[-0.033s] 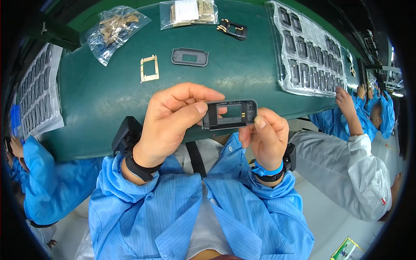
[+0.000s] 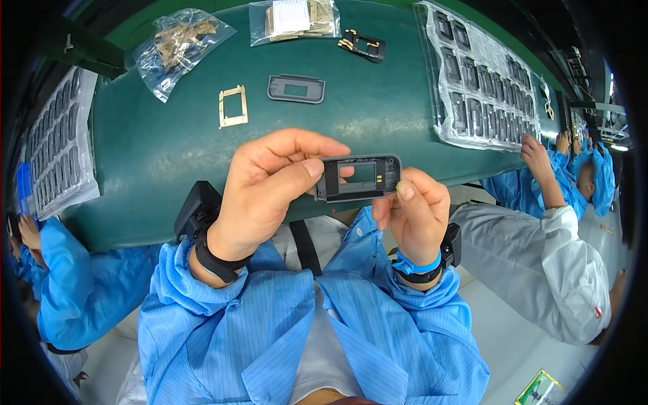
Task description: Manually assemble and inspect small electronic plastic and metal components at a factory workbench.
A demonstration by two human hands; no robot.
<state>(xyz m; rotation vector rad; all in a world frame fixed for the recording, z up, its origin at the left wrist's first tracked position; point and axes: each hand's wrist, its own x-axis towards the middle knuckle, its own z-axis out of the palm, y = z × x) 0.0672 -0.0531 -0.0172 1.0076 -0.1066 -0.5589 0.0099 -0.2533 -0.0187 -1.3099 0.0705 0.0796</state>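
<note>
I'm sitting at a green worktop, holding a dk grey housing out in front of me w/ both hands, over the near edge. It's a rounded rectangular piece w/ a window through it and small gold contacts showing R of the window.

The fingers of my L hand are closing on its L end: thumb pressing the face, index reaching along the top edge, and a fingertip showing through the window from behind. The fingers of my R hand are pinching the lower R corner, thumb in front, another finger curling under the bottom edge.

Beyond my hands, a second grey piece w/ a smaller window is lying flat, and a thin tan frame is lying just L of it. Farther back, L to R: a clear bag w/ tan scraps, another clear bag w/ tan pcs & a white label, then a black part w/ small tan bits on it.

Clear trays of dark parts are sitting at either side, one far L, one at R. A co-worker's hand is reaching by the R tray's near corner; another person's blue sleeve is showing at L.
</note>
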